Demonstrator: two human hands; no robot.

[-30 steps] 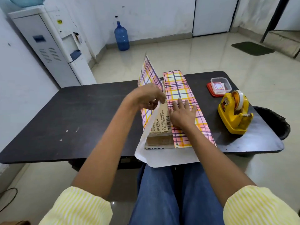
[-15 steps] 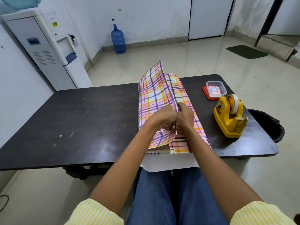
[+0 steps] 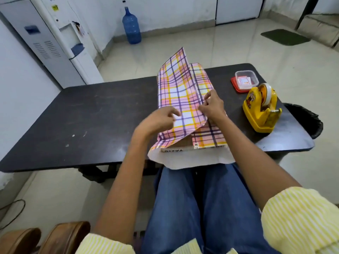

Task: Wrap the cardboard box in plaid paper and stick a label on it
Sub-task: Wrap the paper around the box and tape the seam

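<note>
The box (image 3: 184, 143) lies at the near edge of the table (image 3: 91, 110), right of the middle. The paper (image 3: 176, 88) lies under it, white side hanging over that edge. It covers the box's right part, and its left flap is raised. The right hand (image 3: 213, 107) pinches the flap's edge. The left hand (image 3: 157, 121) is blurred, its bent fingers on the flap; whether it grips, I cannot tell. A tape dispenser (image 3: 260, 109) stands by the right edge, with a container (image 3: 245, 81) beyond it.

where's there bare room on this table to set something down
The left stretch of the table, from its left edge to the plaid paper, is bare. The right end is crowded: tape dispenser and small container, only a narrow strip beside the paper.
</note>
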